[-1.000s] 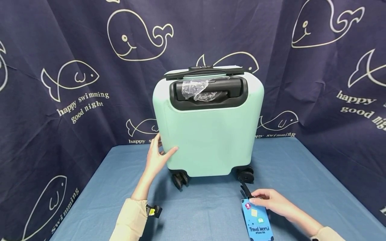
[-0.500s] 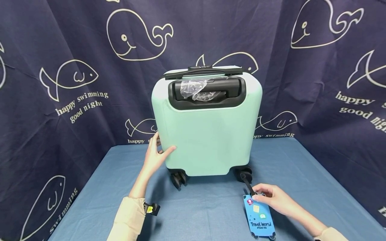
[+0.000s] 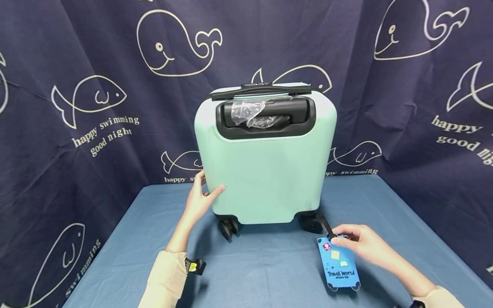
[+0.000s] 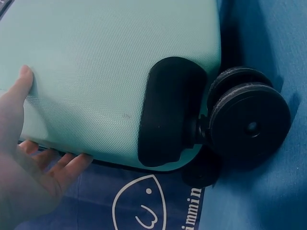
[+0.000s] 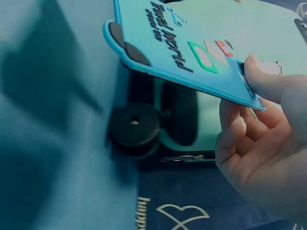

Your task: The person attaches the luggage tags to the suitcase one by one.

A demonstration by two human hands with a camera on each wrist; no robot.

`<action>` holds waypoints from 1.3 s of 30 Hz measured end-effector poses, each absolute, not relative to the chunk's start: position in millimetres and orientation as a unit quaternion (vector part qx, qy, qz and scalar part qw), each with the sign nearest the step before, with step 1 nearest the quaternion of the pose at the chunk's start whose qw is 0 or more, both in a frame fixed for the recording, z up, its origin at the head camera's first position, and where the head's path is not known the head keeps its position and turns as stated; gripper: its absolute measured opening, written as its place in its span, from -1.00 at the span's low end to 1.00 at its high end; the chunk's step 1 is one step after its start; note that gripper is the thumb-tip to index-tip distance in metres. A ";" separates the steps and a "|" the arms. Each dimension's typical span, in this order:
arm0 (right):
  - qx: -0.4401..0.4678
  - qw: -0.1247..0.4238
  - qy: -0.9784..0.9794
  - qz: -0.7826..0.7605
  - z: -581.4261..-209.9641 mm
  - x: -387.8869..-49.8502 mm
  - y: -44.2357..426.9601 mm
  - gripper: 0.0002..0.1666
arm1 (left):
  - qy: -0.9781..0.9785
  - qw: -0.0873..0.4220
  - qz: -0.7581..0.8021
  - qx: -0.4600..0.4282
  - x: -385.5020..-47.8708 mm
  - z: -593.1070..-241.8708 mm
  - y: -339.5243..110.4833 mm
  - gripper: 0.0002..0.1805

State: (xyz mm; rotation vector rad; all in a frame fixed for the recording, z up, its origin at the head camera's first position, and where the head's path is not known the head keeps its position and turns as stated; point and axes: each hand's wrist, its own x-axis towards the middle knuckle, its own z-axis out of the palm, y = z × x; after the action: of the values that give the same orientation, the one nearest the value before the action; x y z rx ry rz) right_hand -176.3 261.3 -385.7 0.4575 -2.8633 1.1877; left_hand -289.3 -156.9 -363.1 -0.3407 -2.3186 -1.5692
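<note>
A mint-green suitcase [image 3: 265, 179] stands upright on its wheels, with a black telescoping handle [image 3: 281, 111] partly wrapped in clear plastic. My left hand [image 3: 198, 203] grips its lower left edge; in the left wrist view the thumb [image 4: 23, 82] lies on the broad face and the fingers reach round the side. Low at the right, my right hand [image 3: 363, 246] pinches the top of a blue luggage tag [image 3: 339, 267] lettered "Travel World". The tag's black strap [image 3: 325, 223] extends up in front of the right wheel. In the right wrist view the tag [image 5: 177, 43] is tilted above the table.
A blue cloth covers the table [image 3: 254, 269]. Dark blue fabric [image 3: 246, 38] with whale and fish drawings hangs behind and at both sides. Black caster wheels [image 3: 228, 229] stick out below the suitcase.
My right hand has carried the luggage tag up and to the right, toward the suitcase's right wheel. My left hand and the suitcase stay about where they were.
</note>
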 end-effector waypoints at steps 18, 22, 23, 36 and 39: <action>0.184 0.142 -0.889 0.393 -339.5 -177.0 270.7 -0.82 | -0.805 0.150 -0.565 -0.105 -285.4 -360.7 -152.9 -0.11; 0.203 0.159 -0.880 0.399 -333.3 -178.2 267.9 -0.82 | -0.806 0.158 -0.559 -0.109 -285.6 -363.8 -154.1 -0.11; 0.207 0.162 -0.878 0.401 -331.8 -178.5 267.2 -0.82 | -0.806 0.159 -0.559 -0.110 -285.5 -364.2 -154.3 -0.11; 0.236 0.202 -0.862 0.400 -307.0 -180.6 259.5 -0.81 | -0.812 0.162 -0.551 -0.108 -285.1 -364.4 -153.3 -0.11; 0.244 0.213 -0.857 0.400 -301.2 -183.2 256.7 -0.79 | -0.810 0.165 -0.552 -0.107 -284.1 -364.8 -153.7 -0.11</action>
State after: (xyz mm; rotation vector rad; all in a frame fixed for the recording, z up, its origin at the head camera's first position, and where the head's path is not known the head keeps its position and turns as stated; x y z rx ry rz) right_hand -183.2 256.7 -301.2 0.6775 -2.3799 1.1096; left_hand -284.1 -153.7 -364.8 -0.3038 -2.3095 -1.5729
